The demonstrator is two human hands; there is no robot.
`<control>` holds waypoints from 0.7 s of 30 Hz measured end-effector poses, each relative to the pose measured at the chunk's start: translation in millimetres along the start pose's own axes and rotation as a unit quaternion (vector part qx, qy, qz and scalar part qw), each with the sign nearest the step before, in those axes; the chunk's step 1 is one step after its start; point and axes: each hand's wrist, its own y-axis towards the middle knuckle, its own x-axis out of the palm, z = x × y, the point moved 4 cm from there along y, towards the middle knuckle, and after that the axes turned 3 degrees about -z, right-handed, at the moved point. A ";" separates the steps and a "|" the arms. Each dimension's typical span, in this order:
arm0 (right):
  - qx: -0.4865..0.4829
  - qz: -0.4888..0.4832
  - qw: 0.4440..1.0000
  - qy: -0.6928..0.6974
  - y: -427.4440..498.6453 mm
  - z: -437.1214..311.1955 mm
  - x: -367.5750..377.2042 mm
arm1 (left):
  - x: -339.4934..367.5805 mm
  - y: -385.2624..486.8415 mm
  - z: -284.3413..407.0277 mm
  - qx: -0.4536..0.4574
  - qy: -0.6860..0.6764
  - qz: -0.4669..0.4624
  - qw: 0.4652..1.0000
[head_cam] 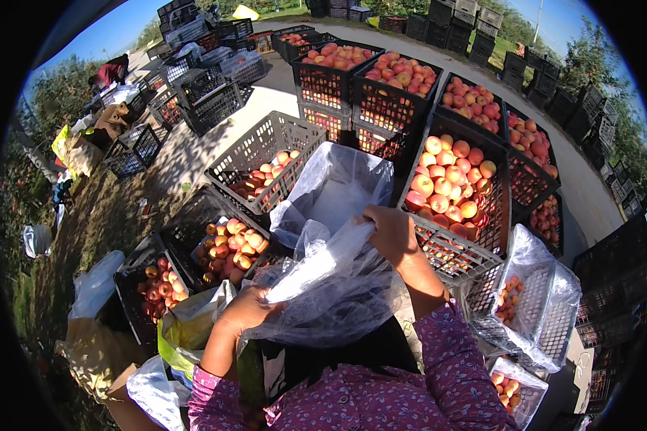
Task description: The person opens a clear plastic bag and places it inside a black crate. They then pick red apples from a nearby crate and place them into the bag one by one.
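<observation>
Between my two hands stretches a clear plastic bag [323, 269], crumpled and shining in the sun. My left hand [253, 307] grips its left part, low in front of my body. With bent fingers, my right hand [391, 234] pinches the bag's upper right edge. Just beyond stands a crate draped inside with a plastic liner [334, 188]; I see no fruit in it. Right of my right hand, a black plastic crate [458, 256] holds many red and yellow apples [447, 183]. The bag hides what lies directly beneath it.
Crates of apples [229, 250] stand at the left, beside a grey crate [264, 156]. Stacked full crates [372, 75] rise ahead. A plastic-lined crate [539, 301] sits at the right. Woven sacks [194, 323] lie by my left arm. Another person [110, 73] bends over far left.
</observation>
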 end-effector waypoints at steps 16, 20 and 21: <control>0.185 -0.115 0.806 0.550 -9.7 -20.8 31.0 | -8.8 11.1 28.6 0.090 -0.490 0.171 0.850; 0.205 -0.120 0.834 0.498 -3.6 -17.1 14.6 | -19.8 -3.5 36.8 0.004 -0.465 0.196 0.863; 0.189 -0.119 0.843 0.490 0.1 -9.5 11.4 | -20.5 -3.2 34.7 0.019 -0.449 0.178 0.876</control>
